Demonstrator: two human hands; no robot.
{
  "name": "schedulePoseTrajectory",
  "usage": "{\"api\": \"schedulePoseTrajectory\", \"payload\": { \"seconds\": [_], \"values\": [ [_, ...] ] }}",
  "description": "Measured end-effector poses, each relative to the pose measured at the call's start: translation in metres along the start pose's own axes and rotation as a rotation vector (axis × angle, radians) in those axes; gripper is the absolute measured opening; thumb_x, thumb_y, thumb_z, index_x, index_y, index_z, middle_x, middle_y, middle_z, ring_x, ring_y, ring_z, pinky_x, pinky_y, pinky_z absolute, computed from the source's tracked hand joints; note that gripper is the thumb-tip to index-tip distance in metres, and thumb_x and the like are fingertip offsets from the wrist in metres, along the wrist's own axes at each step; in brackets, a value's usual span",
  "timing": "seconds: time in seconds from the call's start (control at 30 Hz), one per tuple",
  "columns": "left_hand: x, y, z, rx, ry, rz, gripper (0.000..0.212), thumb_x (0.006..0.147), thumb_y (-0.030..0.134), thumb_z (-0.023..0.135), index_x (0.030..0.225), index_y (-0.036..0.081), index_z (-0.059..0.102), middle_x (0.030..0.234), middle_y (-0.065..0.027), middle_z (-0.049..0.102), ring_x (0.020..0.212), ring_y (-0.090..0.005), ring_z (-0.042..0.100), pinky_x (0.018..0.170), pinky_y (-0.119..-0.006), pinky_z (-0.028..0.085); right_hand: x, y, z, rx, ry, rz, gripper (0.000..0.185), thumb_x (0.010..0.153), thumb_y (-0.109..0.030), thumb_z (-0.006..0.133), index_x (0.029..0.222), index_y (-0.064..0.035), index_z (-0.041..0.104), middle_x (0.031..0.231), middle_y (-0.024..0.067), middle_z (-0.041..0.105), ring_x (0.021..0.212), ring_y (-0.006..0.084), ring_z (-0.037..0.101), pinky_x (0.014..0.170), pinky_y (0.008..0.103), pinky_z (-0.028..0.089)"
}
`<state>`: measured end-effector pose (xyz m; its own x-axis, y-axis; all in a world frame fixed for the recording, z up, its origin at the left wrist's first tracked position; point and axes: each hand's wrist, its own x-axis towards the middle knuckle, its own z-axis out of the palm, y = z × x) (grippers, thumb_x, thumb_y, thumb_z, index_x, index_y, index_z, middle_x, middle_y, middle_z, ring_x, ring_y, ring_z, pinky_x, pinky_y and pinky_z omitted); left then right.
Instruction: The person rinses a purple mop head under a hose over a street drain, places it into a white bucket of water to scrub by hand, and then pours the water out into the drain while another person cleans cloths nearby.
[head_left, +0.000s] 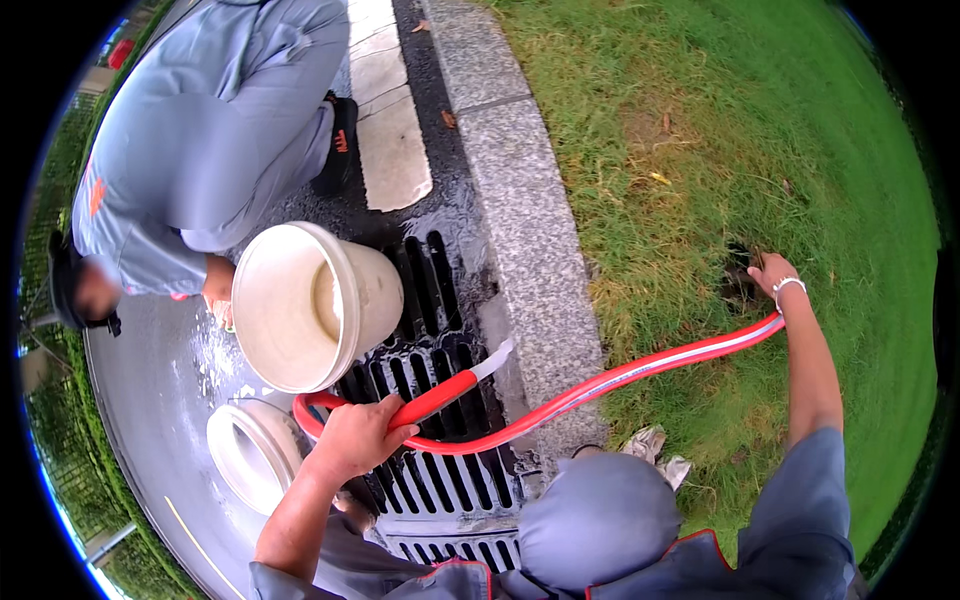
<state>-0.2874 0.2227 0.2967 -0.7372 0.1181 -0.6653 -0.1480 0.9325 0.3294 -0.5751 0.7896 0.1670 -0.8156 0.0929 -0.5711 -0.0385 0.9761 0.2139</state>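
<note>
Gripped in my left hand (358, 441), a red hose with a pale stripe (555, 409) bends back on itself over the black metal drain grate (439, 472). Whitish water (495, 360) runs from its end toward the curb. The rest of the hose crosses the curb and grass to my right wrist, where a bracelet shows. My right hand (775, 273) reaches to a dark hole (739, 274) in the lawn; its fingertips are partly hidden, so I cannot tell whether they hold anything. A large white plastic bucket (382, 289) lies tilted beside the hose bend, its mouth facing left.
A co-worker in grey clothes (217, 135) crouches at upper left, one hand (219, 281) low behind the bucket. A smaller white bucket (289, 442) stands near my left forearm. A granite curb (517, 172) divides wet asphalt from grass (712, 97). Crumpled whitish material (646, 444) lies by my knee.
</note>
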Motion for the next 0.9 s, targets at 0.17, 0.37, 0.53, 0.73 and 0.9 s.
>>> {"api": "schedulePoseTrajectory", "payload": {
  "seconds": [0.17, 0.37, 0.53, 0.73, 0.9],
  "values": [
    [-0.031, -0.064, 0.006, -0.018, -0.15, 0.027, 0.037, 0.089, 0.042, 0.052, 0.099, 0.006, 0.052, 0.074, -0.0173, 0.062, 0.072, -0.0377, 0.061, 0.066, -0.048, 0.046, -0.114, -0.037, 0.003, 0.337, 0.353, -0.455, 0.031, 0.083, -0.013, 0.061, 0.112, -0.0026, 0.059, 0.113, 0.0145, 0.059, 0.102, 0.0301, 0.058, 0.089, 0.0348, 0.047],
    [-0.078, -0.136, -0.004, -0.332, -0.458, 0.022, 0.036, 0.093, 0.037, 0.047, 0.112, 0.006, 0.05, 0.076, -0.012, 0.062, 0.063, -0.0218, 0.065, 0.063, -0.036, 0.051, -0.268, -0.226, -0.056, 0.362, -0.282, -0.573, 0.028, 0.083, -0.026, 0.065, 0.103, -0.0062, 0.067, 0.093, 0.0141, 0.066, 0.082, 0.0244, 0.065, 0.074, 0.034, 0.052],
    [-0.118, -0.155, -0.017, -0.733, -0.517, -0.053, 0.033, 0.095, 0.033, 0.047, 0.11, 0.004, 0.049, 0.073, -0.0054, 0.056, 0.056, -0.0148, 0.06, 0.052, -0.028, 0.051, -0.354, -0.39, -0.022, 0.19, -0.821, -0.941, 0.064, 0.08, -0.049, 0.063, 0.126, -0.0046, 0.053, 0.114, 0.0146, 0.062, 0.1, 0.0259, 0.063, 0.087, 0.0361, 0.05],
    [-0.145, -0.137, -0.012, -1.136, -0.604, -0.122, 0.034, 0.096, 0.035, 0.045, 0.111, 0.005, 0.045, 0.075, -0.0075, 0.055, 0.058, -0.0184, 0.06, 0.05, -0.033, 0.053, -0.515, -0.524, 0.05, 0.75, -0.842, -0.735, 0.101, 0.069, -0.052, 0.074, 0.142, -0.0021, 0.024, 0.133, 0.0186, 0.046, 0.123, 0.0247, 0.045, 0.099, 0.0358, 0.042],
    [-0.176, -0.136, 0.032, -1.549, -0.61, -0.379, 0.03, 0.095, 0.036, 0.049, 0.105, 0.007, 0.049, 0.077, -0.0068, 0.055, 0.059, -0.0203, 0.06, 0.053, -0.035, 0.054, -0.626, -0.583, 0.097, 1.577, -0.454, -0.212, 0.036, 0.084, -0.032, 0.067, 0.109, -0.0063, 0.061, 0.108, 0.0019, 0.064, 0.097, 0.0114, 0.058, 0.081, 0.0287, 0.046]
  ]
}}
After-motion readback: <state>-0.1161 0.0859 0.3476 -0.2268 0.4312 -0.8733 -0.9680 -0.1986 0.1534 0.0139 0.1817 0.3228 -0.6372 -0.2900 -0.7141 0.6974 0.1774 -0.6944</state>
